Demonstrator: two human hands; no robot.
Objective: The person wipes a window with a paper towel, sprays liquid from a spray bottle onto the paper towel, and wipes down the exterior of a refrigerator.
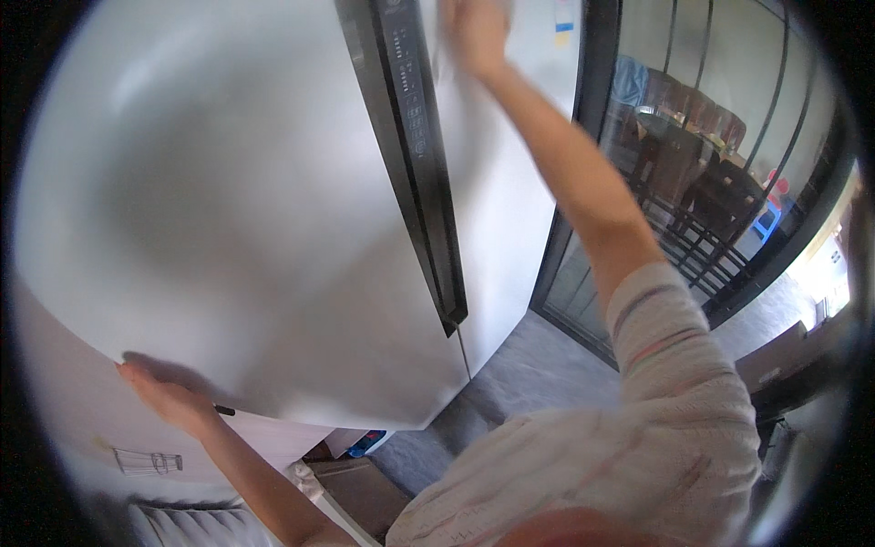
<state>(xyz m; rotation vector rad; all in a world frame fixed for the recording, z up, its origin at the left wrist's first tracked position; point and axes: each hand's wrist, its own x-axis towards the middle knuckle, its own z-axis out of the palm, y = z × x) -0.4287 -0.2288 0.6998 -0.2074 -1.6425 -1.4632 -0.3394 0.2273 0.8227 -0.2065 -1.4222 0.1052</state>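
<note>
A large white refrigerator door fills the left and middle of the head view. Beside it, past a dark handle strip with a control panel, is a second, narrower white door. My left hand lies against the left door's edge at the lower left, its fingers out along the edge. At the top of the view, my right hand is blurred and partly cut off, raised at the narrower door; its fingers are not clear, nor whether they touch the surface.
A black-framed glass door stands right of the refrigerator. Through it show dark wooden chairs and a blue plastic stool. Below are a brown cardboard box on the grey floor and a white ribbed thing at the lower left.
</note>
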